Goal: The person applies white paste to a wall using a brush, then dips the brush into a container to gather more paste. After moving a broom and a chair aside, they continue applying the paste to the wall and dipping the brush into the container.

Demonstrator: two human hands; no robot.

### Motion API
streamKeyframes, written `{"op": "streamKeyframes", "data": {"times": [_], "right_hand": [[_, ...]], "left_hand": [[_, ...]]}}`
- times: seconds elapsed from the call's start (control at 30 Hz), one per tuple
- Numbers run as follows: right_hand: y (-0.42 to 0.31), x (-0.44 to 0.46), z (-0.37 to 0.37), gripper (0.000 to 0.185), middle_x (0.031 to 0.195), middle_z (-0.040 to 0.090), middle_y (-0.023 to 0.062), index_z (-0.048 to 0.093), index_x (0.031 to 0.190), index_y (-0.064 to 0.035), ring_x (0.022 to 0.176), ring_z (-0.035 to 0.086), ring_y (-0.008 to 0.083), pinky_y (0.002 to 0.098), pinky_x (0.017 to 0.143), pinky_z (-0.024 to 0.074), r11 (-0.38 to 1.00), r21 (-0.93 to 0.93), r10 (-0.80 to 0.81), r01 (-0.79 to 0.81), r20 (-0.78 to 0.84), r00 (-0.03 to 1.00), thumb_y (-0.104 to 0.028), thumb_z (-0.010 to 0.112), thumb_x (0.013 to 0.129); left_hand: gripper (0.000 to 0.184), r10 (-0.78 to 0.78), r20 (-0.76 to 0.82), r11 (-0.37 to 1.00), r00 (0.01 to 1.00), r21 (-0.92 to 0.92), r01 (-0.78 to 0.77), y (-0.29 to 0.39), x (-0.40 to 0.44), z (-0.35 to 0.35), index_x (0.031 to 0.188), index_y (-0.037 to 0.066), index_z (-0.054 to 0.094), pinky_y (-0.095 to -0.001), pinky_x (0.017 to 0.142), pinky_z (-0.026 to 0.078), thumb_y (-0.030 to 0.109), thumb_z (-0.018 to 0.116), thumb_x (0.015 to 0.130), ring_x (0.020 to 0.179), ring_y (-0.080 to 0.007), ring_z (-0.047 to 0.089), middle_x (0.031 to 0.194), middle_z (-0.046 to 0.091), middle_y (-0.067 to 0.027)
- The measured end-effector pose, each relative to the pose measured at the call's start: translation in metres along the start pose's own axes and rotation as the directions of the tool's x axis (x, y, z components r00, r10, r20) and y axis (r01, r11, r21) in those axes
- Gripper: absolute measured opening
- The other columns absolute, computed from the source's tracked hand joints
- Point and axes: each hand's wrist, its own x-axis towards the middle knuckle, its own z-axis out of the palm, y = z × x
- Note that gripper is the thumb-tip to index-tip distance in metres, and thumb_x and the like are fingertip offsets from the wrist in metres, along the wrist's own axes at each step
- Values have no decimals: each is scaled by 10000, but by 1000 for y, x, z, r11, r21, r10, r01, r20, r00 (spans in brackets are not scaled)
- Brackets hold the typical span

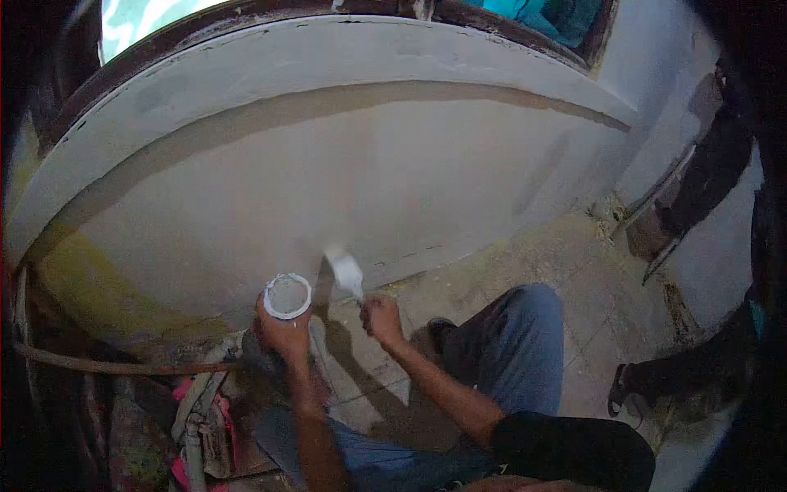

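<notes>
My left hand (283, 334) is wrapped round a small paint container (288, 316) with a white, paint-smeared rim. Its open top faces up towards me; how much is inside I cannot make out. My right hand (382, 320) grips the handle of a wide paintbrush (344, 271) whose head is coated white. The brush points up and left, its bristle end at the lower part of the pale wall (328, 176). Whether the bristles press on the wall I cannot tell for sure. A dark shadow of the brush and hand falls on the wall and floor.
Above the wall runs a ledge (344, 49) under a dark window frame. A curved wooden strip (123, 365) and a cluttered heap with pink pieces (221, 418) lie at left. Another person's foot (619, 392) is on the tiled floor at right.
</notes>
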Motion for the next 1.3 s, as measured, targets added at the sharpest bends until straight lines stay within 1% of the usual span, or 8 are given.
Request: {"op": "streamKeyframes", "data": {"times": [0.1,0.27,0.43,0.57,0.7,1.0,1.13,1.3], "right_hand": [[-152,-34,-65,176,651,574,25,608,917,-19,481,509,107,255,399,366,931,326,154,-166,61,986,-194,600,929],[-249,-48,-85,196,675,580,-3,621,1042,-6,507,506,72,227,422,390,796,604,-107,39,76,991,-174,580,950],[-138,-11,-37,200,661,554,27,559,1001,7,469,465,93,268,397,370,898,433,-85,82,-12,996,-185,589,953],[-30,-35,-18,116,632,530,27,559,906,-24,475,480,110,267,404,362,879,353,273,-321,180,945,-132,565,947],[-49,-50,-29,110,644,552,31,574,885,-31,487,497,109,267,410,373,871,264,374,-415,193,907,-124,560,942],[-256,-35,-86,246,703,592,5,596,1005,-29,519,500,46,221,412,378,823,532,-231,199,-7,973,-259,648,934],[-166,-9,-58,197,695,590,27,583,978,-34,514,510,83,247,411,391,883,463,-73,84,-43,996,-225,623,949],[-22,-22,-27,138,670,583,52,585,892,-27,506,520,109,289,420,397,883,338,339,-326,22,941,-148,569,956]], "left_hand": [[788,-111,61,992,992,75,106,18,-22,14,1290,11,455,-431,990,430,142,872,634,1157,-342,559,1213,579,-190],[801,-66,63,998,996,15,65,17,-5,-16,1271,13,456,-408,974,434,118,873,596,1123,-322,576,1196,589,-173],[801,-67,48,995,997,-64,70,22,-6,-8,1268,19,458,-403,974,433,106,875,589,1114,-311,583,1191,594,-166],[805,-75,27,997,997,-5,75,18,-9,-8,1257,15,467,-402,976,434,107,885,574,1116,-315,586,1183,600,-170],[798,-93,45,996,995,-10,93,25,-5,-9,1254,12,474,-403,980,433,101,885,576,1121,-312,585,1186,603,-173],[807,-121,62,992,991,-15,122,24,-2,-6,1253,5,488,-417,979,434,112,889,561,1120,-321,587,1187,605,-174],[804,-92,50,996,994,-1,93,25,1,-9,1253,10,489,-417,978,435,110,885,561,1122,-323,585,1184,605,-172],[813,-109,53,994,993,-16,110,26,-4,-11,1262,16,481,-421,977,434,106,885,562,1124,-321,581,1184,600,-174]]}}
